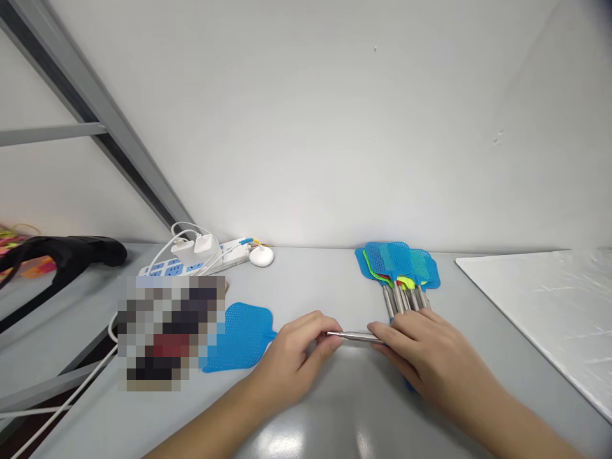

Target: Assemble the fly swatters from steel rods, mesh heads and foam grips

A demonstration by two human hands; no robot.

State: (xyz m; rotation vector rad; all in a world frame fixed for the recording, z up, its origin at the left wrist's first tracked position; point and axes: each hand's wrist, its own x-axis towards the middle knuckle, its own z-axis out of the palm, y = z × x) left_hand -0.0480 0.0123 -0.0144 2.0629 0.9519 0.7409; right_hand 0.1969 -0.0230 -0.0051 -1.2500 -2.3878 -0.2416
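A fly swatter with a flat blue mesh head [243, 336] lies low over the grey table, its head to the left. My left hand [306, 350] is closed around its neck, thumb and fingertips pinching the start of the metal rod [356, 336]. Farther right, my right hand [423, 350] has its fingers closed on the same rod; the grip end is mostly hidden under that hand. Just beyond my right hand is a pile of fly swatters [389, 258] with blue, green and yellow heads. Their metal handles point toward me and run partly behind my fingers.
At the back left are a white power strip [236, 254] with plugged-in chargers and a round white object [261, 256]. A blurred-out item [172, 331] lies left of the blue head. A white sheet-like panel [540, 306] covers the right side. A metal frame [109, 127] rises at left.
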